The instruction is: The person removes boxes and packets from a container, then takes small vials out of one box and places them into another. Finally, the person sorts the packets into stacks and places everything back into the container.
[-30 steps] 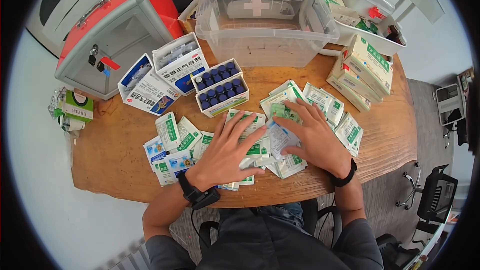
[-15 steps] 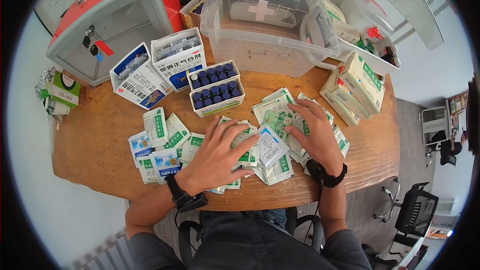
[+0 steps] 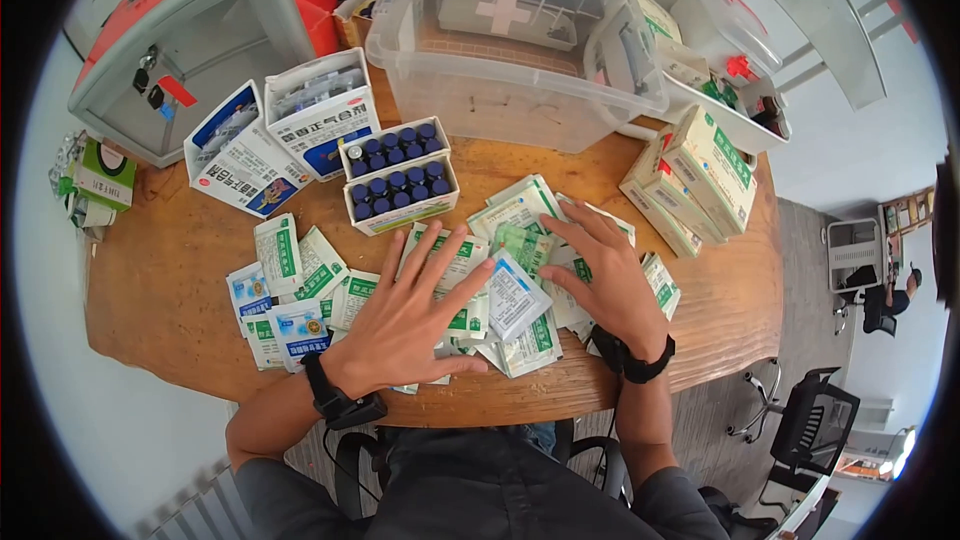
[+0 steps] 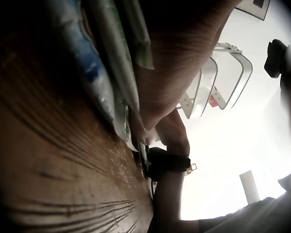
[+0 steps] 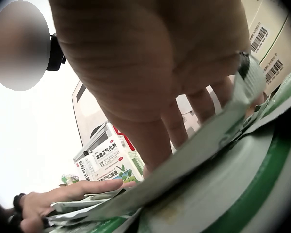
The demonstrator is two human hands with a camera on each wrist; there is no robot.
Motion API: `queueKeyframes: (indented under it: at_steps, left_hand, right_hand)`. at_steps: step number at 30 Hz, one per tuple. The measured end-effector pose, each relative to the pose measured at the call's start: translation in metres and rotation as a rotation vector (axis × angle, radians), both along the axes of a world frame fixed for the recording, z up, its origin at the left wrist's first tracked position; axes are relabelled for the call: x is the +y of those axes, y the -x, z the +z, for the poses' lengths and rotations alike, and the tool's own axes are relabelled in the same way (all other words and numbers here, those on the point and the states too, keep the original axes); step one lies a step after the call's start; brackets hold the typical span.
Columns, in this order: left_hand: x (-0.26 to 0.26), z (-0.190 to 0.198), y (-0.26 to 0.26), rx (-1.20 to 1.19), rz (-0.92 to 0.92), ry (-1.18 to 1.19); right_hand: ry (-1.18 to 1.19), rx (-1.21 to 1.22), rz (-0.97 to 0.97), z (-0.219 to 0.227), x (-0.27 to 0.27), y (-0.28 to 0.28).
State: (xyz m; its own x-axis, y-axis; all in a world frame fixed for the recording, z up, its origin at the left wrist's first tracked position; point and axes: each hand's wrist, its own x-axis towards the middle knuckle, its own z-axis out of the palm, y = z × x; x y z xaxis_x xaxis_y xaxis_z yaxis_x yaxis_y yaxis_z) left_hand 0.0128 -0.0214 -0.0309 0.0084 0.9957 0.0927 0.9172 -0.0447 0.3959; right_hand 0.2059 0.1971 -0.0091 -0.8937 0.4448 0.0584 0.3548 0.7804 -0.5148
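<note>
My left hand point(image 3: 408, 315) rests on the middle heap of green-and-white sachets point(image 3: 455, 255), fingers spread and nearly straight. My right hand point(image 3: 612, 275) lies over the right part of the heap, its fingers slightly bent, thumb beside a green sachet point(image 3: 525, 243). Between the hands a pale sachet with blue print point(image 3: 515, 298) lies on top of the others. In the right wrist view, sachets point(image 5: 218, 189) stand up close under the palm. The left wrist view has sachet edges point(image 4: 114, 63) next to the left hand. Some sachets are hidden beneath both hands.
More sachets point(image 3: 278, 252) lie to the left, some blue-and-white. Behind stand a box of blue-capped bottles point(image 3: 405, 208), two white cartons point(image 3: 250, 175), a clear plastic bin point(image 3: 480, 105), a red-and-grey case point(image 3: 190, 60) and, at right, stacked cartons point(image 3: 700, 180). The wooden table edge point(image 3: 520, 415) is nearest the body.
The head view has shifted, moving the scene left. My right hand has drawn slightly right, uncovering the pale blue-printed sachet that it partly overlapped. My left hand stays spread over the sachets.
</note>
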Motion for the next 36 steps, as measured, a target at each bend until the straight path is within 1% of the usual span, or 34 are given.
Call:
queueKeyframes:
  at_steps: [1,4,5,7,8,9,11,12,13,15,17,19,23,26,28,29,31,32,34,36]
  left_hand:
    - [0.001,0.000,0.000,-0.001,0.004,0.005]
    - [0.002,-0.001,-0.001,-0.009,0.007,-0.001]
    - [0.000,-0.002,0.000,-0.014,0.011,-0.005]
    - [-0.001,-0.004,0.001,-0.010,0.015,-0.018]
    - [-0.002,-0.005,0.001,-0.006,0.009,-0.024]
    - [-0.003,-0.007,0.001,-0.013,0.012,-0.030]
    - [-0.004,-0.010,0.001,0.013,0.004,-0.079]
    - [-0.004,-0.009,0.000,-0.001,0.007,-0.090]
    - [-0.005,-0.009,-0.001,0.002,0.010,-0.095]
    - [-0.005,-0.010,0.000,0.013,0.012,-0.076]
    - [-0.006,-0.011,0.000,0.030,0.013,-0.086]
    - [-0.007,-0.013,-0.001,0.037,0.000,-0.100]
    - [-0.009,-0.015,-0.001,0.024,-0.015,-0.122]
    - [-0.012,-0.018,0.001,0.011,-0.026,-0.127]
    - [-0.012,-0.021,0.000,-0.001,-0.035,-0.135]
    - [-0.012,-0.022,0.000,0.003,-0.028,-0.143]
    - [-0.012,-0.023,-0.001,0.009,-0.027,-0.153]
    - [-0.012,-0.023,-0.001,0.002,-0.026,-0.151]
    - [-0.011,-0.024,0.000,0.002,-0.022,-0.149]
    - [-0.010,-0.024,-0.001,-0.011,-0.002,-0.154]
  right_hand:
    - [0.049,0.030,0.005,0.002,0.001,-0.001]
    - [0.084,0.060,-0.061,0.014,-0.004,-0.007]
    - [0.079,0.060,-0.055,0.021,-0.007,-0.010]
    - [-0.003,0.067,-0.143,0.033,-0.013,-0.030]
    - [0.033,0.030,-0.185,0.035,-0.014,-0.042]
    - [0.026,0.024,-0.183,0.034,-0.017,-0.053]
    - [-0.140,-0.115,-0.344,0.027,-0.023,-0.072]
    - [-0.058,-0.184,-0.415,0.020,-0.026,-0.078]
    - [-0.062,-0.181,-0.412,0.011,-0.032,-0.080]
    - [-0.065,-0.357,-0.519,-0.009,-0.046,-0.076]
    - [-0.048,-0.323,-0.506,-0.018,-0.056,-0.073]
    - [0.046,-0.236,-0.456,-0.017,-0.064,-0.067]
    - [0.053,-0.272,-0.431,-0.006,-0.072,-0.051]
    - [0.110,-0.214,-0.397,0.000,-0.065,-0.052]
    - [0.220,0.013,-0.346,0.000,-0.059,-0.053]
    - [0.217,0.010,-0.350,0.002,-0.059,-0.051]
    - [0.159,-0.034,-0.261,0.010,-0.060,-0.044]
    - [0.158,-0.030,-0.265,0.016,-0.060,-0.041]
    - [0.074,-0.186,-0.168,0.030,-0.057,-0.036]
    - [0.089,-0.173,-0.131,0.043,-0.051,-0.030]
